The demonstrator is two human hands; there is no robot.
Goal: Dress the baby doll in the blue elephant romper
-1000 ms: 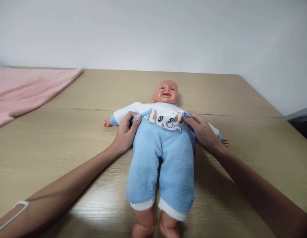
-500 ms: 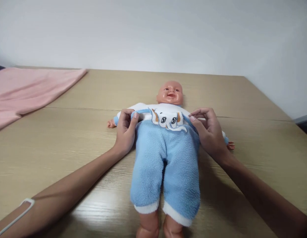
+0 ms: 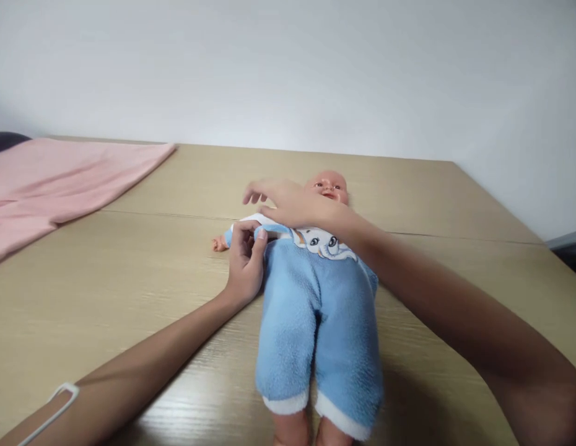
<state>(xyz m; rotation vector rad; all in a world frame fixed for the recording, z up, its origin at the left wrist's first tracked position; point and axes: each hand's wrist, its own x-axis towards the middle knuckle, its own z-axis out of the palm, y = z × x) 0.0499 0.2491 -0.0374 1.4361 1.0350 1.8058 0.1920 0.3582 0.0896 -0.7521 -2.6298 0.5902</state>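
Observation:
A baby doll [image 3: 326, 184] lies on its back with its legs toward me. It wears fluffy blue overalls [image 3: 292, 316] with white cuffs and an elephant face [image 3: 321, 241] on the bib, over a white top. At the bib's left side, my left hand [image 3: 248, 260] pinches the blue overalls strap between thumb and fingers. My right hand [image 3: 288, 201] reaches across the doll's chest, fingers apart and holding nothing, just above the left hand. The right forearm covers part of the doll's chin, chest and the arm on the right.
A pink cloth [image 3: 74, 186] is spread over the left end of the wooden table [image 3: 144, 291]. Behind the table stands a pale wall [image 3: 288, 74]. Dark objects show at the far left and right edges.
My right hand has let go of the overalls on the right side and swung left over the doll's chest. The left hand keeps its pinch on the strap. The view has shifted slightly.

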